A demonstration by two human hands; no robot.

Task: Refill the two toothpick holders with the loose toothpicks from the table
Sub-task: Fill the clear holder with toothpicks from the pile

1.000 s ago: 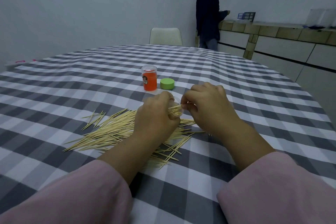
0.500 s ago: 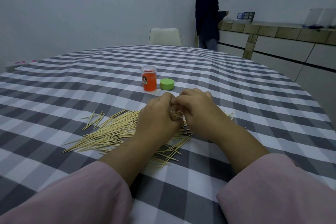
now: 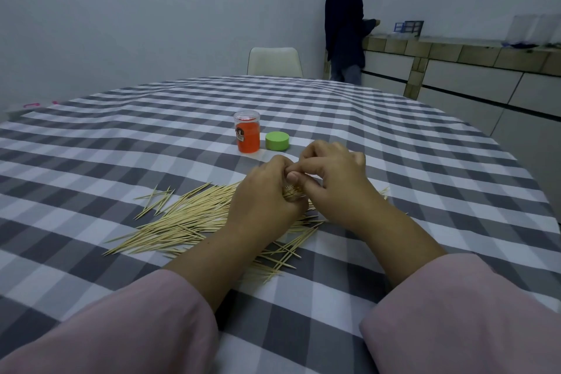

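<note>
- The left hand (image 3: pixel 264 194) is curling around a small clear toothpick holder (image 3: pixel 292 191), of which only a sliver with toothpick tips is showing between the two hands; its fingers are wrapped tight and hiding most of it.
- The right hand (image 3: pixel 331 179) is pressing in from the right, its fingers (image 3: pixel 299 167) bent and meeting the left hand just above the holder's mouth; it seems to be pinching a few toothpicks there, though the view is too crowded to tell for sure.
- The holder is lying roughly on its side, mouth facing the right hand, so the toothpicks are likely having to go in along a left-to-right line, points leading.
- The loose toothpicks (image 3: pixel 188 215) are lying on the bench (image 3: pixel 121 143) directly under and to the left of the hands, their long axes mostly running from lower left to upper right; a smaller crossed heap is sitting just under the wrists.
- The left hand is nearer the main pile, yet it is busy with the holder, so the right hand would probably be fetching the next bunch.
- The orange toothpick holder (image 3: pixel 247 136) is standing upright beyond the hands, with a green lid (image 3: pixel 277 141) just beside it on its right, both apart from the hands.
</note>
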